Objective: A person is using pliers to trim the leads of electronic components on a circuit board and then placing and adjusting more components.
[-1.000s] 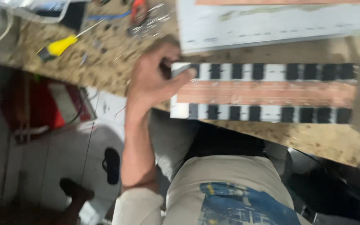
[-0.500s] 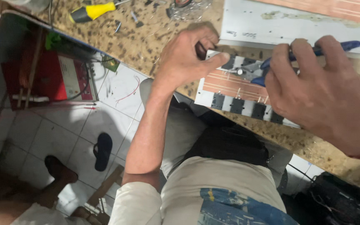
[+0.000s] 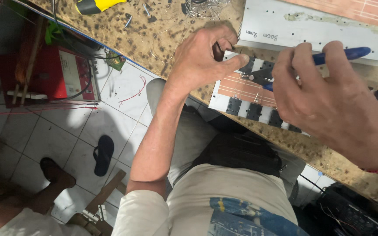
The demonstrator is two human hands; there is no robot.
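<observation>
A long white strip board [image 3: 241, 94] with black square parts along both edges and thin copper lines down its middle lies on a speckled brown workbench [image 3: 154, 30]. My left hand [image 3: 202, 57] pinches the board's left end between thumb and fingers. My right hand [image 3: 329, 100] grips blue-handled pliers [image 3: 267, 74], whose dark jaws touch the board beside my left thumb. My right hand covers most of the board's middle.
A grey metal panel [image 3: 294, 24] lies behind the board. A yellow-handled screwdriver [image 3: 92, 5] and loose wire [image 3: 202, 6] rest at the bench's back. Below, on the tiled floor, stand a red box [image 3: 53, 74], a dark sandal [image 3: 103, 153] and another person's foot [image 3: 55, 175].
My right hand has come in with the pliers and set their jaws on the board. My left hand stays on the board's left end. The view has shifted down and left.
</observation>
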